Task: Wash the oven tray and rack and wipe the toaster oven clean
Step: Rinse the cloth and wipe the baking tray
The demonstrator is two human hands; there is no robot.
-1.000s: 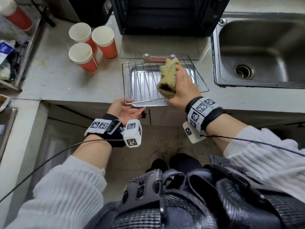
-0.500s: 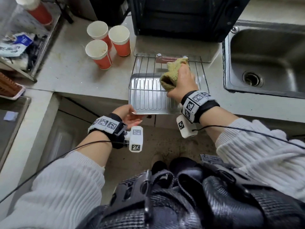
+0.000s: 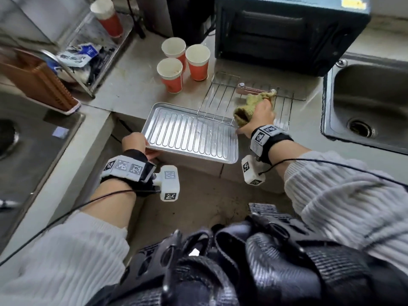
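The left hand (image 3: 138, 144) is clamped on the near left corner of the oven tray (image 3: 192, 134), fingers tucked under the rim and thumb side on top, holding it so that it juts out past the front edge of the table (image 3: 132, 85) at the centre of the frame. The right hand (image 3: 260, 115) is clenched around a yellow-green cloth (image 3: 247, 107), which is bunched in the fist and pressed down on the wire rack (image 3: 223, 102). The rack lies flat on the table just in front of the toaster oven (image 3: 287, 34), and its lower left corner overlaps the upper right edge of the tray. Both wrists carry black bands with white marker blocks, and thin cables trail back along the pale ribbed sleeves. The tray is bare ribbed metal, shiny, with nothing on it. The toaster oven is a dark box at the upper centre and right of the frame; whether its door is open I cannot tell. To the left of the rack stand 3 orange paper cups (image 3: 183, 65) close together. A steel sink (image 3: 364, 107) fills the right edge of the frame, its drain showing. At upper left a wire shelf (image 3: 99, 54) holds a red-and-white container and some crumpled packets, with a brown basket (image 3: 37, 85) beside it.
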